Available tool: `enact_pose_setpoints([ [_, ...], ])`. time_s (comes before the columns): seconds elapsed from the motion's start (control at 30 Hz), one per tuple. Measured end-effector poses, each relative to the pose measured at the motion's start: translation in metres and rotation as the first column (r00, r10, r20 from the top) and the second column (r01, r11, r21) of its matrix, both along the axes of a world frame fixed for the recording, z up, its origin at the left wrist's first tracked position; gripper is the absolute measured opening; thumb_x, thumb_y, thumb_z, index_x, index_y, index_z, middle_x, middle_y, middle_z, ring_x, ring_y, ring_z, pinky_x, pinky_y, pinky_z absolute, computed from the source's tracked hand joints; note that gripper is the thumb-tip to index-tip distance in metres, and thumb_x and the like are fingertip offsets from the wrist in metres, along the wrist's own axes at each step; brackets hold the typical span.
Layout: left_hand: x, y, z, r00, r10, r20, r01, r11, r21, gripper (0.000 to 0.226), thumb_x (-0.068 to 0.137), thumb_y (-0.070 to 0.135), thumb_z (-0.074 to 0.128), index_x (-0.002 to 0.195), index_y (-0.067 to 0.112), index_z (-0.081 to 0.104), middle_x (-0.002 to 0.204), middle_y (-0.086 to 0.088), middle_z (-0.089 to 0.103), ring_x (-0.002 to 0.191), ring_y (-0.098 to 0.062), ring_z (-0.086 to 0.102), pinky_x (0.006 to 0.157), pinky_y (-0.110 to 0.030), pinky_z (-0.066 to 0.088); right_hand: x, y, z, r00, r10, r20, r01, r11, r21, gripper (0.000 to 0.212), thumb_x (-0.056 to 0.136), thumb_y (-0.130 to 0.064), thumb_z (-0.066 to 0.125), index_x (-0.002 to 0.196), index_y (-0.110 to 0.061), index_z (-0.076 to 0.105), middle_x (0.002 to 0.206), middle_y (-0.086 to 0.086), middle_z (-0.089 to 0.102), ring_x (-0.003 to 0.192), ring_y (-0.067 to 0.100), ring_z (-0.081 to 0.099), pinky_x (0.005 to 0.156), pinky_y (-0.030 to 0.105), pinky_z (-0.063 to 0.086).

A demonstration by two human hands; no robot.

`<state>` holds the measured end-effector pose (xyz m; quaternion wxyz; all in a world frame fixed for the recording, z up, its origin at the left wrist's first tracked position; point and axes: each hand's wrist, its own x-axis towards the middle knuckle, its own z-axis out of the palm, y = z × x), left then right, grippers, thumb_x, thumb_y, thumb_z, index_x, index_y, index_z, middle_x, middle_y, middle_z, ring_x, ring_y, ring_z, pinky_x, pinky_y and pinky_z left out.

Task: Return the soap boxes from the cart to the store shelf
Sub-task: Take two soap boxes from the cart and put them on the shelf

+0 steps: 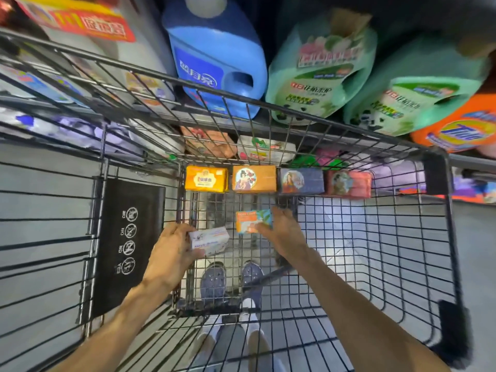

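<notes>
Pickup step: white soap box (pixel 210 240) is gripped by left hand (pixel 171 253), orange-teal soap box (pixel 253 220) by right hand (pixel 281 232) inside cart (pixel 434 167); a lift toward the shelf is probably needed next.

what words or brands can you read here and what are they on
"Tide": orange detergent jug, far right.
Chinese characters on the blue jug, green pouches and yellow soap box: too blurred to quote.
Black cart panel: round signs, text unreadable.
Boxes in both hands: print too small.
</notes>
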<state>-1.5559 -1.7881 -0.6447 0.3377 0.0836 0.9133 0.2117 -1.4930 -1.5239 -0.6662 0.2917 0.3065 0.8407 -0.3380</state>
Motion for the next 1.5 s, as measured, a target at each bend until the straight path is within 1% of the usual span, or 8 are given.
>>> enact_pose_setpoints([
  [0.13, 0.004, -0.005, -0.005, 1.0, -0.009, 0.025, 0.009, 1.0, 0.015, 0.05, 0.082, 0.028, 0.082, 0.126, 0.023, 0.059, 0.113, 0.009, 0.053, 0.104, -0.007, 0.048, 0.097, -0.027, 0.046, -0.005, -0.003, -0.024, 0.999, 0.017, 0.044, -0.017, 1.0, 0.002, 0.083, 0.084, -0.05, 0.071, 0.149, -0.016, 0.032, 0.14, 0.017, 0.037, 0.126, 0.035, 0.046, 0.106, 0.046, 0.044],
  [0.4, 0.005, -0.005, -0.01, 0.996, 0.044, 0.073, -0.047, 0.998, 0.048, 0.049, 0.082, 0.027, 0.082, 0.125, 0.025, 0.059, 0.117, 0.011, 0.056, 0.103, -0.01, 0.06, 0.098, -0.038, 0.054, 0.006, -0.006, -0.029, 0.989, -0.087, -0.12, 0.08, 0.995, -0.061, 0.066, 0.075, -0.027, 0.083, 0.13, -0.025, 0.047, 0.122, 0.005, 0.045, 0.109, 0.026, 0.051, 0.093, 0.041, 0.052],
  [0.6, 0.0, -0.003, 0.001, 0.984, 0.13, 0.122, -0.15, 0.974, 0.169, 0.049, 0.082, 0.02, 0.082, 0.124, 0.036, 0.06, 0.115, 0.012, 0.065, 0.083, -0.006, 0.067, 0.077, -0.021, 0.061, 0.034, 0.004, -0.011, 0.962, -0.2, -0.184, 0.18, 0.976, -0.122, 0.038, 0.088, -0.013, 0.072, 0.116, -0.029, 0.053, 0.11, -0.008, 0.059, 0.088, 0.004, 0.06, 0.053, 0.011, 0.047],
  [0.77, -0.005, 0.012, 0.029, 0.964, 0.197, 0.182, -0.239, 0.938, 0.25, 0.051, 0.08, 0.017, 0.083, 0.123, 0.033, 0.061, 0.109, 0.01, 0.074, 0.084, -0.01, 0.074, 0.073, -0.024, 0.061, 0.044, 0.021, 0.027, 0.937, -0.27, -0.221, 0.246, 0.961, -0.13, 0.046, 0.085, -0.019, 0.075, 0.126, -0.027, 0.055, 0.114, -0.003, 0.066, 0.095, 0.011, 0.066, 0.072, 0.032, 0.06],
  [0.87, -0.007, 0.029, 0.057, 0.959, 0.215, 0.186, -0.267, 0.903, 0.336, 0.043, 0.079, 0.015, 0.083, 0.11, 0.037, 0.062, 0.105, 0.009, 0.076, 0.086, -0.01, 0.074, 0.076, -0.027, 0.061, 0.049, 0.036, 0.064, 0.911, -0.311, -0.271, 0.283, 0.949, -0.136, 0.041, 0.086, -0.024, 0.076, 0.123, -0.023, 0.057, 0.108, -0.008, 0.066, 0.084, 0.005, 0.064, 0.055, 0.012, 0.049],
  [1.03, -0.013, 0.063, 0.119, 0.988, 0.123, 0.088, -0.15, 0.886, 0.439, 0.043, 0.077, 0.019, 0.087, 0.114, 0.024, 0.067, 0.096, 0.01, 0.077, 0.086, -0.007, 0.073, 0.071, -0.018, 0.056, 0.07, 0.064, 0.143, 0.807, -0.476, -0.35, 0.419, 0.878, -0.23, 0.031, 0.083, -0.021, 0.079, 0.105, -0.028, 0.06, 0.085, -0.02, 0.066, 0.068, -0.006, 0.064, 0.054, 0.017, 0.051],
  [1.13, -0.017, 0.088, 0.165, 0.997, 0.068, 0.028, -0.073, 0.855, 0.513, 0.044, 0.074, 0.022, 0.089, 0.113, 0.023, 0.07, 0.099, 0.009, 0.077, 0.093, -0.01, 0.074, 0.085, -0.032, 0.059, 0.089, 0.079, 0.206, 0.736, -0.524, -0.428, 0.446, 0.852, -0.275, 0.029, 0.082, -0.018, 0.079, 0.105, -0.027, 0.064, 0.083, -0.018, 0.07, 0.073, -0.004, 0.065, 0.063, 0.022, 0.052],
  [1.5, 0.007, 0.21, 0.368, 0.935, -0.263, -0.239, 0.355, 0.711, 0.607, 0.044, 0.076, 0.022, 0.088, 0.116, 0.024, 0.069, 0.102, 0.01, 0.077, 0.095, -0.001, 0.071, 0.087, -0.024, 0.056, 0.202, 0.141, 0.412, 0.44, -0.661, -0.608, 0.622, 0.713, -0.324, 0.039, 0.077, 0.005, 0.079, 0.11, -0.01, 0.064, 0.09, -0.008, 0.076, 0.089, 0.005, 0.072, 0.078, 0.017, 0.055],
])
